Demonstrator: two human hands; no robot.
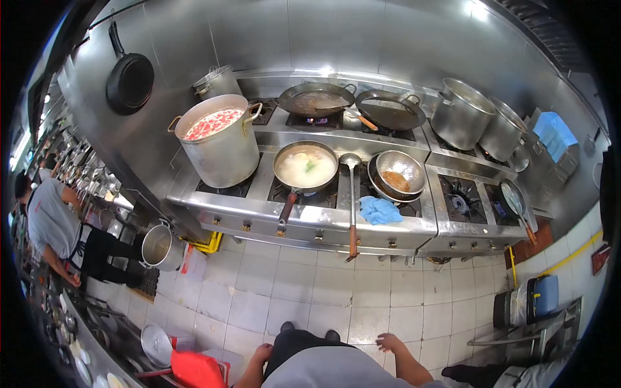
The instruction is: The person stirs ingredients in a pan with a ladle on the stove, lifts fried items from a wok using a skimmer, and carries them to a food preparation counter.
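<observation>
My right hand (388, 343) hangs at my side over the floor, fingers loosely apart and holding nothing. My left hand (263, 352) rests by my dark apron (304, 343), its fingers mostly hidden. Beyond both hands, out of reach of either, stands the steel stove (310, 223). On it a frying pan (307, 165) holds a pale, creamy liquid with a green leaf. Beside this pan a long-handled ladle (352, 194) lies with its handle over the front edge. A perforated strainer bowl (401, 174) with brown bits sits in another pan, close to a blue cloth (380, 211).
A tall pot (220, 149) holds red and white contents. Two wide pans (388, 113) and large pots (462, 113) occupy the back burners. Another person (55, 213) stands at left near a floor pot (162, 249). A red-handled dustpan-like item (197, 368) is at lower left.
</observation>
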